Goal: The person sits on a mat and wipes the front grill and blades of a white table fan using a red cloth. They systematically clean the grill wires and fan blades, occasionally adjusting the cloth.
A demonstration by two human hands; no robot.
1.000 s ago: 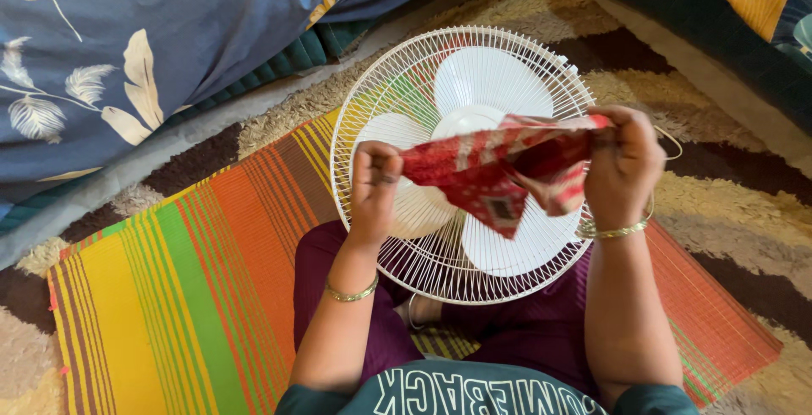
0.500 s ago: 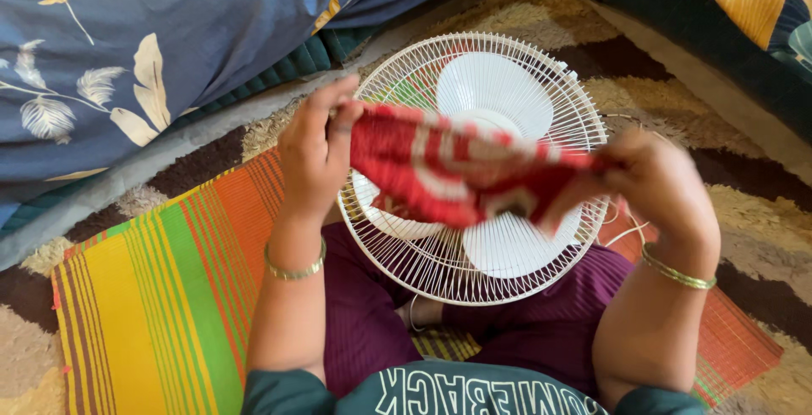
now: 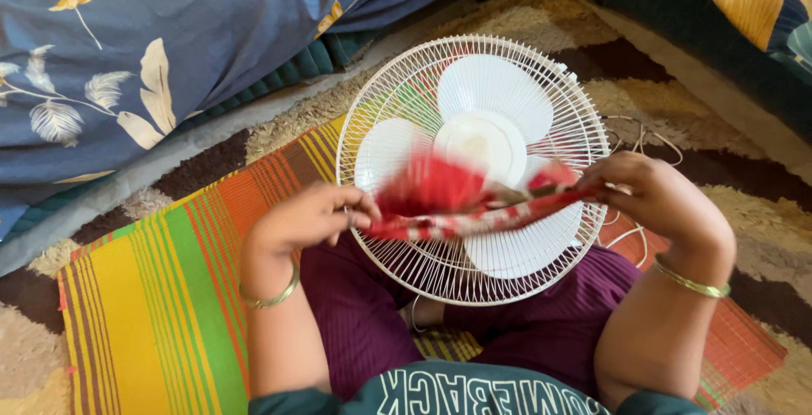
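A red cloth with white pattern (image 3: 461, 203) is stretched between both hands, blurred by motion, just above a white fan (image 3: 486, 131) with a round wire grille and white blades that lies tilted on my lap. My left hand (image 3: 304, 216) grips the cloth's left end near the grille's left rim. My right hand (image 3: 651, 195) pinches the right end over the grille's right rim. Both wrists wear a gold bangle.
A striped mat in yellow, green, orange (image 3: 169, 296) lies on a shaggy brown and cream rug (image 3: 744, 212). A blue floral cushion (image 3: 127, 51) lies at the upper left, dark teal bedding (image 3: 727, 17) at the upper right. A white cord (image 3: 630, 140) trails right of the fan.
Both hands have dropped lower with the cloth, which was held up and spread and is now pulled into a flatter band across the fan grille.
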